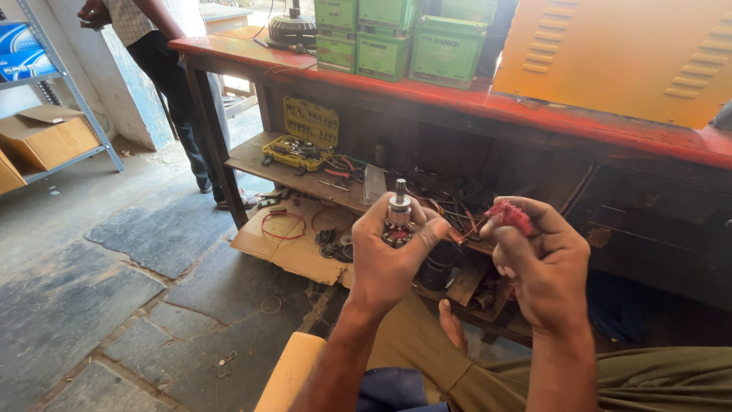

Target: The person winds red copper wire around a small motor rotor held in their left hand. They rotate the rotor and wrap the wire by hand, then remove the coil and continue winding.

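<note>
The left hand (389, 255) is closed around a small motor rotor (398, 217), held in the air before the red worktop's (534, 114) lower shelf. It looks dense and rigid; grip the body, not the windings. The right hand (541, 263) pinches a soft red wad (509, 216).

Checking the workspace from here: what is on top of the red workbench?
On the red workbench stand green boxes, a round dark motor part and a leaning orange vented panel. Whatever lies behind the boxes and panel is covered.
</note>
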